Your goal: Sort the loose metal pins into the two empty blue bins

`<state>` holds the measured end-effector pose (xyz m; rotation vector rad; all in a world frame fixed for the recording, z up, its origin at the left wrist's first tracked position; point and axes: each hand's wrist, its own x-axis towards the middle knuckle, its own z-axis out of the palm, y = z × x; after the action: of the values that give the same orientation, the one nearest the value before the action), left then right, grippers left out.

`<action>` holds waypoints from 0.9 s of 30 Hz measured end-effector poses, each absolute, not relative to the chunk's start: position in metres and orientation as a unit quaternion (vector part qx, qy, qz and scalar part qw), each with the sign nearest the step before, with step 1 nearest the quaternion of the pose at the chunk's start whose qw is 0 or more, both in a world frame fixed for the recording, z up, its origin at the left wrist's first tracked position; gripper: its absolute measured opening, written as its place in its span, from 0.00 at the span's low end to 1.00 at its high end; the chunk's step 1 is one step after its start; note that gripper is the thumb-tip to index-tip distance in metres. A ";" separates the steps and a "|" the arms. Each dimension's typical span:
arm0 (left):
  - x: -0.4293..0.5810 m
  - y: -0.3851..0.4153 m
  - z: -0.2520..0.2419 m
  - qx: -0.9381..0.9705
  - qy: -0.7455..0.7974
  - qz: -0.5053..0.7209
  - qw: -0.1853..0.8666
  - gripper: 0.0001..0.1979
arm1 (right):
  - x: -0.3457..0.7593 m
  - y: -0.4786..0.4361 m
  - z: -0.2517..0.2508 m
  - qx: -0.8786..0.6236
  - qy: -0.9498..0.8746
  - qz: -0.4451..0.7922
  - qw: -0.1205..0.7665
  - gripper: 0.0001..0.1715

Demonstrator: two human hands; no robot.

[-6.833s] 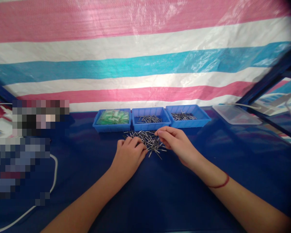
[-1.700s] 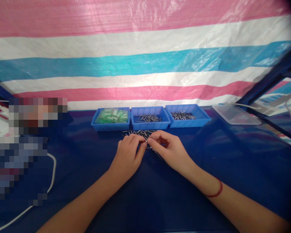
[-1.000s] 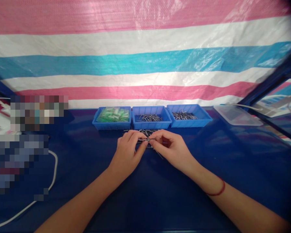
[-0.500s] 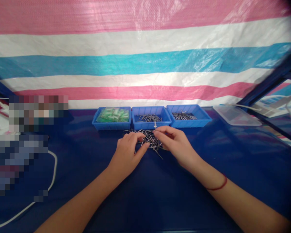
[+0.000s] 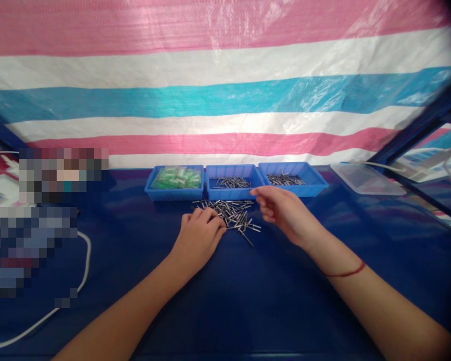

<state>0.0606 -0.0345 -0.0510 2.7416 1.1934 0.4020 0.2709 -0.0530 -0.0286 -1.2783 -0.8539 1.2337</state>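
Note:
A loose pile of blind rivets (image 5: pixel 235 213), silvery with thin stems, lies on the dark blue table in front of three blue bins. My left hand (image 5: pixel 201 231) rests at the pile's left side, fingers curled and thumb drawn in against them; what its fingertips pinch is hidden. Right of the pile, my right hand (image 5: pixel 281 213) is raised before the bins, its fingers closed; anything in them is out of sight. More rivets lie in the middle bin (image 5: pixel 233 194) and the right bin (image 5: pixel 298 190). The left bin (image 5: pixel 175 194) holds green-and-white pieces in a clear bag (image 5: pixel 178 178).
A clear plastic lid (image 5: pixel 366 179) lies to the right of the bins. White cable (image 5: pixel 86 250) curves over the table at left, near a blurred-out area. Behind the bins hangs a striped plastic sheet (image 5: pixel 210 100). A dark frame post (image 5: pixel 417 115) slants at right.
My right hand, which held a rivet upright over the pile, has moved right and off it; that rivet no longer shows. My left thumb and fingers have closed together at the pile.

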 end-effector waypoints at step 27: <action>0.062 -0.039 -0.036 0.776 0.396 0.374 0.319 0.06 | 0.250 -0.068 -0.035 -0.477 -0.737 0.270 0.395 0.11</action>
<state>0.0620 -0.0390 -0.0357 2.0393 1.0416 0.9824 0.2500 -0.0681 -0.0352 -1.2089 -1.8696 0.6837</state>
